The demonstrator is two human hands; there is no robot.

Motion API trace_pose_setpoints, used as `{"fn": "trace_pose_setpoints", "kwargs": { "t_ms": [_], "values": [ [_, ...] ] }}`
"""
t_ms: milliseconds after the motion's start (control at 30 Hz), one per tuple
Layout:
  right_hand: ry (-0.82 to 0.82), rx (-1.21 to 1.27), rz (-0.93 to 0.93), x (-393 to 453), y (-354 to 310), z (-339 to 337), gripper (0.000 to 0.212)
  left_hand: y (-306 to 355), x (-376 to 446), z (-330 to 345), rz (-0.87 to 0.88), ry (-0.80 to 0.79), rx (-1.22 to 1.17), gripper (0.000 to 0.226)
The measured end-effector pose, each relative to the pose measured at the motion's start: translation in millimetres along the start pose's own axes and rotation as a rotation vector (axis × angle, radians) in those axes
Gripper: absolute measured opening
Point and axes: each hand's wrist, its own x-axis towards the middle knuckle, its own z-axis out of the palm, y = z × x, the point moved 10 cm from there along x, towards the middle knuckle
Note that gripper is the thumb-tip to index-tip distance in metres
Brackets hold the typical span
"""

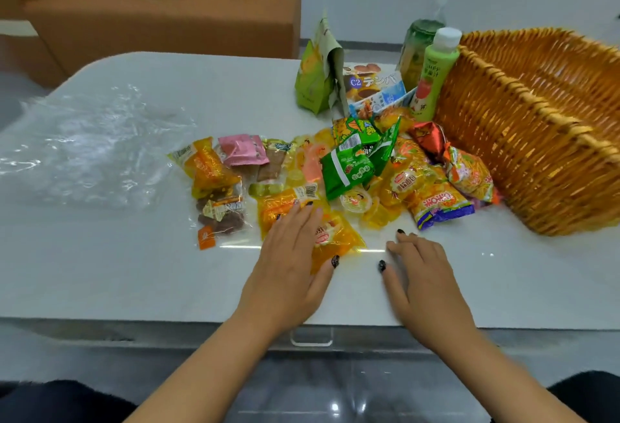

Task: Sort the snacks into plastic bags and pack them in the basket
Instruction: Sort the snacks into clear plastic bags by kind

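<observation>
Head view: a white table [100,271] is seen from above, with both bare forearms reaching in from the near edge.
Snacks: a loose heap of small wrapped snacks [335,174] is spread across the middle of the table, in yellow, orange, green, pink and red wrappers, some of them clear with dark contents.
Nearest packet: an orange-yellow packet [335,238] lies flat at the front of the heap, partly covered by the left hand.
Plastic bags: crumpled clear plastic bags [87,144] are laid on the left part of the table, just beside the heap.
Basket: a woven wicker basket [536,140] stands tilted on the right, touching the heap's right edge.
Behind the heap: a green standing pouch [315,80], a biscuit box [375,87] and a green bottle [432,77] with a white cap are grouped near the basket; a second bottle is seen behind it.
Left hand [288,265]: laid palm down with fingers straight and spread, resting on the orange-yellow packet; nothing is gripped.
Right hand [422,275]: held palm down on the bare table just right of that packet, fingers relaxed and slightly bent, nothing held.
Background: a brown sofa [167,20] with soft items on it is seen beyond the table.
</observation>
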Motion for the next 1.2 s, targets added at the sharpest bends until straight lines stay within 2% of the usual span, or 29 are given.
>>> {"fn": "trace_pose_setpoints", "kwargs": {
  "t_ms": [167,333,500,600,733,833,933,1033,1100,1200],
  "values": [
    [0.062,-0.015,-0.043,2.8,-3.6,-3.7,0.038,-2.6,-0.4,-3.4,-0.012,0.045,0.008,0.074],
    [0.064,-0.038,-0.009,3.1,-6.0,-2.3,0.029,-3.9,-1.4,-6.4,-0.06,0.047,0.02,0.076],
    [-0.086,-0.099,0.039,-2.4,-9.8,6.6,0.039,-1.2,-1.5,-9.5,-0.108,0.031,0.032,0.081],
    [-0.198,-0.185,0.024,-10.9,-10.2,7.7,0.048,2.1,-2.5,-14.1,-0.12,0.063,0.016,0.076],
    [-0.216,-0.251,0.031,-14.2,-13.6,5.1,0.054,1.1,-3.9,-19.5,-0.14,0.08,-0.019,0.064],
    [-0.237,-0.203,0.062,-5.7,-28.3,-0.2,0.047,-8.5,-5.3,-35.0,-0.193,0.135,-0.138,0.058],
    [-0.17,-0.141,0.072,3.4,-57.2,-13.2,0.049,-48.5,-15.4,-77.0,-0.268,0.327,-0.223,0.047],
    [-0.043,-0.064,-0.019,8.7,-90.9,-17.4,0.048,-117.6,-31.6,-123.9,-0.473,0.474,-0.083,0.051],
    [-0.005,0.001,-0.098,10.2,-111.9,-14.3,0.048,-162.8,-44.2,-142.8,-0.629,0.462,-0.017,0.059],
    [-0.042,0.022,-0.176,11.5,-132.9,-0.6,0.05,-200.4,-48.6,-148.8,-0.664,0.369,0.056,0.071]
  ]
}}
